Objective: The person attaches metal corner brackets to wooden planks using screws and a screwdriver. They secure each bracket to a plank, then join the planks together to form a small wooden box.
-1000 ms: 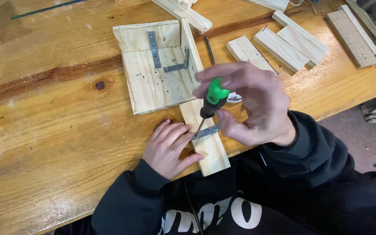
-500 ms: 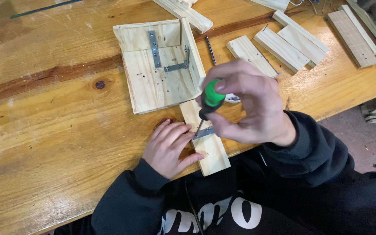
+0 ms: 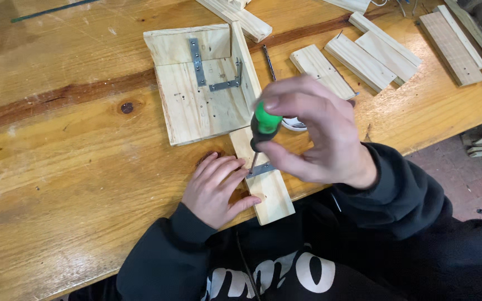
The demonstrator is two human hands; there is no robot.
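My right hand (image 3: 313,131) grips a screwdriver with a green and black handle (image 3: 264,125), held nearly upright. Its tip meets a small metal bracket (image 3: 261,169) on a long pale wooden strip (image 3: 269,192). My left hand (image 3: 217,188) lies flat on the table, fingers pressed against the strip's left side beside the bracket. The strip runs up along the right edge of a pine board assembly (image 3: 196,106) that carries two more metal brackets (image 3: 198,62).
Several short wooden slats (image 3: 383,53) lie at the upper right of the wooden workbench (image 3: 57,161). A thin dark tool (image 3: 268,62) lies beside the assembly. A small white dish (image 3: 294,124) sits behind my right hand. The bench edge runs along the lower right.
My right hand has twisted the screwdriver on the spot, fingers shifting round the handle. The left hand and the wood have stayed put.
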